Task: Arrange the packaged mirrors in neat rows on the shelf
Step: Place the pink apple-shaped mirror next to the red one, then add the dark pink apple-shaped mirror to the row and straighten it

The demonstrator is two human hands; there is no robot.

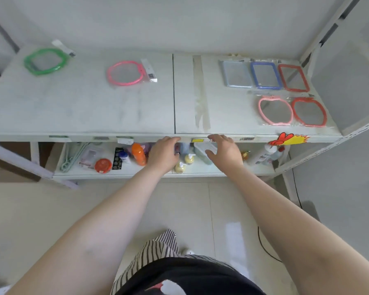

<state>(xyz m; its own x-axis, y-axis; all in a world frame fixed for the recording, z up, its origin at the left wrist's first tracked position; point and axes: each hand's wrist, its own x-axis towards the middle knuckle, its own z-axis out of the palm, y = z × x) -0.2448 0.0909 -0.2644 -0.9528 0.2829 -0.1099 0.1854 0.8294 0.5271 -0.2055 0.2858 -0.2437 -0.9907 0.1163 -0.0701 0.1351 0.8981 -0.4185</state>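
On the white shelf (83, 111), packaged mirrors lie flat. At the right end, a pale blue rectangular mirror (235, 73), a blue one (265, 76) and a red one (293, 78) form a back row. In front of them lie a pink apple-shaped mirror (275, 111) and a red apple-shaped mirror (308, 112). A pink round mirror (126, 73) lies left of centre and a green one (45, 61) at the far left. My left hand (164, 153) and my right hand (222, 150) hover at the shelf's front edge, fingers relaxed, holding nothing.
A strip of tape (200, 92) runs across the shelf right of its centre seam. The lower shelf (200, 169) holds bottles, an orange bottle (138, 154), an orange lid (103, 165) and hangers. A steel upright (328, 28) bounds the right side.
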